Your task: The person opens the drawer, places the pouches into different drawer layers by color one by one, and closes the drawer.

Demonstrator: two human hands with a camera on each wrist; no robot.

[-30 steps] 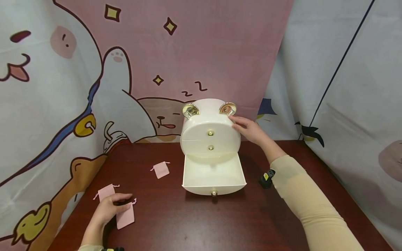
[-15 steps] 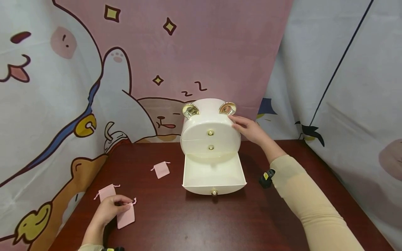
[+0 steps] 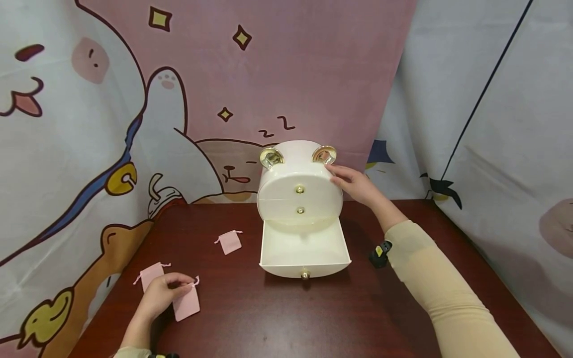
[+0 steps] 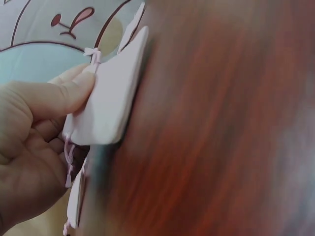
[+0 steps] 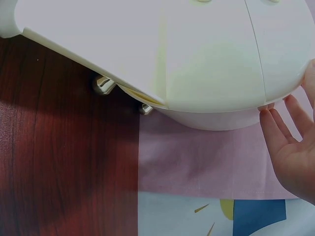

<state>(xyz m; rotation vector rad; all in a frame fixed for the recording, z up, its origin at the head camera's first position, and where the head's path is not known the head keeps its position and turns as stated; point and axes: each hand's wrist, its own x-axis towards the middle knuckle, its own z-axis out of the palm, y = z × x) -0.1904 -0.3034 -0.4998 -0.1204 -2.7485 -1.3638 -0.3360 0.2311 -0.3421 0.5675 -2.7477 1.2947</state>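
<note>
Between thumb and fingers, my left hand (image 3: 160, 293) pinches a pink drawstring pouch (image 3: 186, 304) by its corded end. In the left wrist view the pouch (image 4: 108, 101) hangs tilted from the fingertips, its cords dangling beside the hand (image 4: 39, 108). My right hand (image 3: 356, 186) rests with extended fingers on the upper right side of a white rounded box (image 3: 297, 154) with gold ears, close under the right ear. The right wrist view shows those fingertips of the hand (image 5: 295, 150) touching the curved box side. The bottom drawer (image 3: 282, 271) is pulled out, nothing visible in it.
A second pink pouch (image 3: 230, 242) lies left of the box, and a third (image 3: 151, 275) is just beyond my left hand. All stand on a dark red wooden table (image 3: 286, 318). A cartoon-printed cloth (image 3: 313, 74) hangs behind and at the sides.
My left hand has closed its fingertips on the pouch and moved it slightly right and away from me, lifting it a little. The right hand and box have stayed put.
</note>
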